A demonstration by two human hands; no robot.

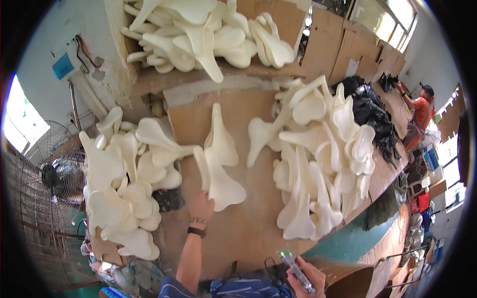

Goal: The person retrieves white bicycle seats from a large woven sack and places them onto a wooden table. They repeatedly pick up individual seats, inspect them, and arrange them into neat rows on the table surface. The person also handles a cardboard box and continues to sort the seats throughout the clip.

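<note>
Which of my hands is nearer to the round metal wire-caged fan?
Left. Your left hand is right of the fan, past piled cream saddle-shaped pieces; your right hand, holding a silver cylindrical tool, is farther right.

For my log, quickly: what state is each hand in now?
Left hand: at a cream, flared, foam-like piece; grip unclear.
Right hand: closed, holding a silver, stick-shaped, metallic-looking tool, green-tipped.
</note>
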